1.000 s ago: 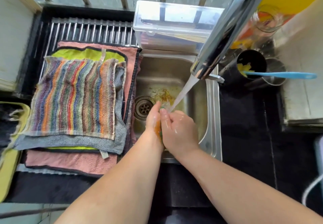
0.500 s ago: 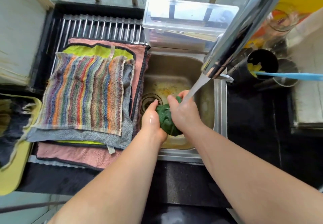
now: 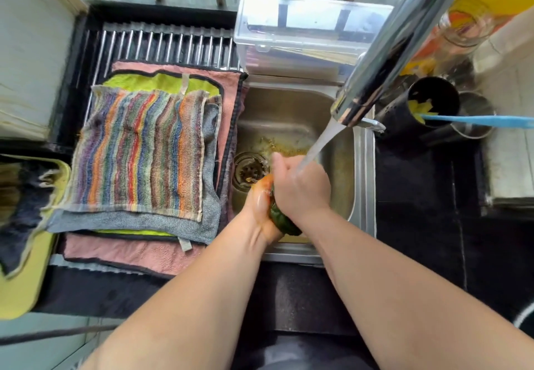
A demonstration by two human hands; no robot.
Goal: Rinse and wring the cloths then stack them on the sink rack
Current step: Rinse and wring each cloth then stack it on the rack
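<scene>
Over the steel sink (image 3: 362, 173), both hands squeeze a bunched dark green cloth (image 3: 281, 219). My left hand (image 3: 261, 207) grips its left side. My right hand (image 3: 300, 187) wraps over its top, under the running water from the tap (image 3: 384, 60). Most of the cloth is hidden between the hands. On the sink rack (image 3: 161, 44) to the left lies a flat stack: a striped cloth (image 3: 138, 153) on top, then grey (image 3: 208, 225), lime green (image 3: 150, 82) and pink (image 3: 130, 255) cloths.
A clear plastic box (image 3: 303, 28) stands behind the sink. A black cup (image 3: 427, 103) with a blue-handled tool (image 3: 485, 121) sits right of the tap, with jars behind. A dark cloth (image 3: 20, 213) lies on a yellow tray (image 3: 20, 291) at far left. Black counter surrounds the sink.
The hands have turned on the green cloth: my right hand now covers its top and more of it is hidden. Orange-tinted wetness shows on my left hand. The view shifted slightly.
</scene>
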